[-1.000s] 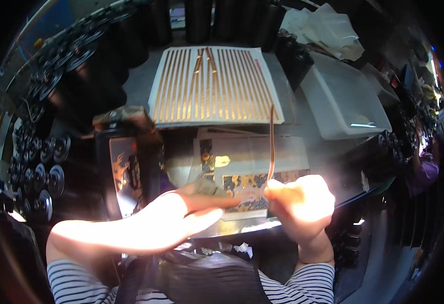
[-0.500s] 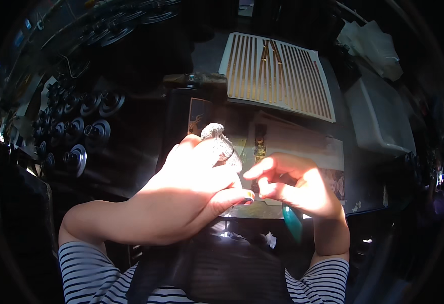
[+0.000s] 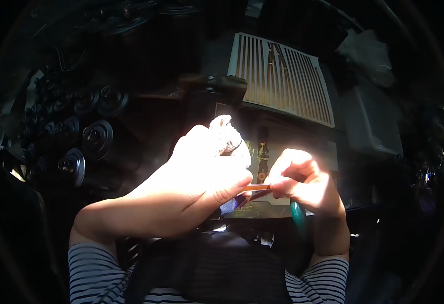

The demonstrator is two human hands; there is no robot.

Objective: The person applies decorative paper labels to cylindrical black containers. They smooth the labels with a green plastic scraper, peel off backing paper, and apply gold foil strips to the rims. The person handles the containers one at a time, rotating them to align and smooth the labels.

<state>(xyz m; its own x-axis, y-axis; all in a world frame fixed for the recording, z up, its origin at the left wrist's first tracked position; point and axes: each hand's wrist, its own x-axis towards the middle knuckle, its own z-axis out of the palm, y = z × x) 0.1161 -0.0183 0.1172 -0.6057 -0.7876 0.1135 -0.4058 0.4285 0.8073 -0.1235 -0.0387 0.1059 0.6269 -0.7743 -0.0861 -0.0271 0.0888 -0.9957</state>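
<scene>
My left hand (image 3: 201, 172) is closed, overexposed by bright light. A crumpled white cloth (image 3: 228, 137) sticks up out of it. Between its thumb and fingers runs a narrow orange-brown strip (image 3: 256, 187). My right hand (image 3: 305, 180) pinches the strip's other end between thumb and fingertips. Beneath that palm hangs a green, tapered thing (image 3: 298, 213), like a tool's handle; how it is held is hidden. Below my left thumb shows a small bluish-purple piece (image 3: 228, 206), its kind unclear.
Beyond my hands, a white sheet (image 3: 238, 61) bears several rows of slim gold-brown strips. A pale translucent bin (image 3: 371, 121) stands at the right, under crumpled plastic (image 3: 369, 55). Round metal parts (image 3: 98, 137) stand at the left. A dark bottle-like object (image 3: 201, 106) is behind my left hand.
My right fingers have closed on the orange-brown strip, now visible between the hands. The view has shifted slightly, and the bluish-purple piece has come into sight under my left thumb.
</scene>
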